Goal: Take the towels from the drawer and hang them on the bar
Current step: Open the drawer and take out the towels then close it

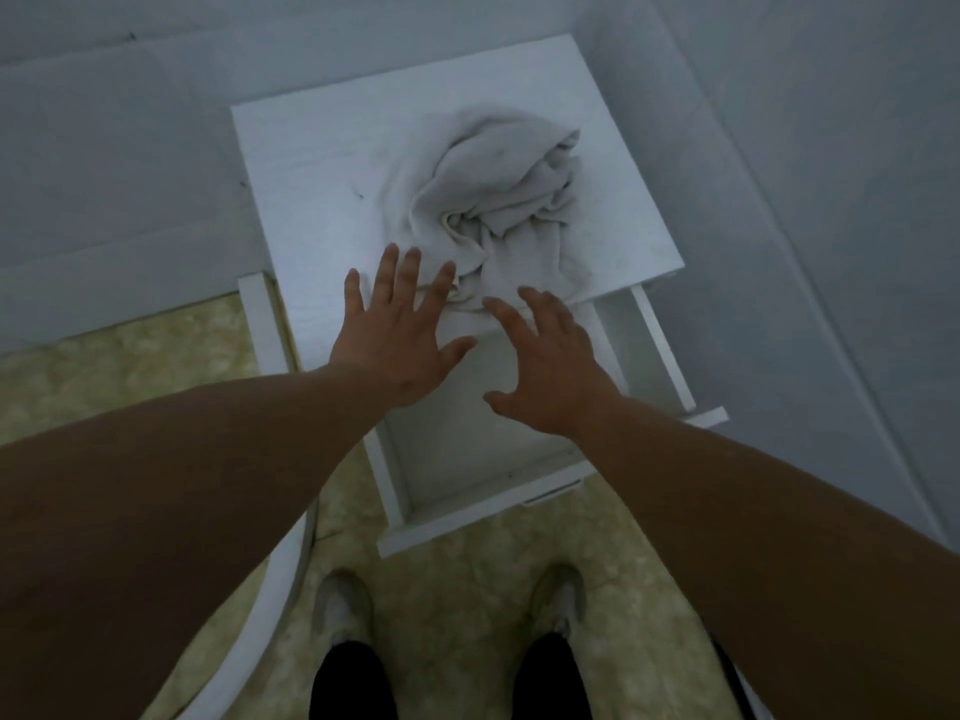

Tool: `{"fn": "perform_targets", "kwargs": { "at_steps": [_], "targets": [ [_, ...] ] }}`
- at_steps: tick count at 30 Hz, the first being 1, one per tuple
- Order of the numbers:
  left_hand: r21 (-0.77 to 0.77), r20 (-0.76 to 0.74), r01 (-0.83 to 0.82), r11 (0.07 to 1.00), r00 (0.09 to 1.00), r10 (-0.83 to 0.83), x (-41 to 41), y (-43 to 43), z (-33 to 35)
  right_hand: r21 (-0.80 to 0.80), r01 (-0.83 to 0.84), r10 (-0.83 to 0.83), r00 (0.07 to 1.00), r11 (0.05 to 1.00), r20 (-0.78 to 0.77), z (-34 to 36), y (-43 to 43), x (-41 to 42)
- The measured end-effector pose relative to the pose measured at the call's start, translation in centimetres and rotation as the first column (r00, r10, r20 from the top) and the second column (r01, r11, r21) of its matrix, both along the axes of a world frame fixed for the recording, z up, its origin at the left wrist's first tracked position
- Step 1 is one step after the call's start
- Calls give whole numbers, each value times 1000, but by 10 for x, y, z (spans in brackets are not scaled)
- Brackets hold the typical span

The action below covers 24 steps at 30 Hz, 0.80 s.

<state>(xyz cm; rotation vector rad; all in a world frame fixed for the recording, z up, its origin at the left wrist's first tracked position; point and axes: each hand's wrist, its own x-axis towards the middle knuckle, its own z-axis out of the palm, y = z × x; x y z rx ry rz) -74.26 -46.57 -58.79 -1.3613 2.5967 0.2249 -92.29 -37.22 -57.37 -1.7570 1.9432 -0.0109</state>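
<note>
A crumpled white towel (pixel 498 205) lies in a heap on top of a small white cabinet (pixel 311 163). Below it the cabinet's drawer (pixel 467 517) stands pulled out toward me, and its visible inside shows no towel. My left hand (pixel 400 330) hovers with fingers spread just at the near edge of the towel. My right hand (pixel 550 361) is beside it, fingers apart, its fingertips close to the towel's lower edge. Neither hand holds anything. No bar is clearly in view.
White walls (pixel 779 148) close in behind and to the right of the cabinet. A white curved rail or frame (pixel 270 610) runs under my left arm. My feet in pale shoes (pixel 343 605) stand on a mottled yellowish floor (pixel 130 366).
</note>
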Motion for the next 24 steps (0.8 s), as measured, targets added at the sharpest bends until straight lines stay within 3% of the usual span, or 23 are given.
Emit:
{"fn": "perform_targets", "kwargs": {
  "at_steps": [10, 15, 24],
  "targets": [
    [38, 24, -22, 999, 999, 22, 15, -19, -49, 148, -279, 285, 958, 949, -24, -56, 81, 14],
    [-24, -58, 4, 1000, 998, -6, 10, -26, -65, 147, -390, 404, 911, 909, -87, -80, 106, 9],
    [-53, -79, 72, 996, 994, -76, 11, -40, -69, -67, -291, 281, 951, 954, -127, -94, 110, 13]
  ]
}}
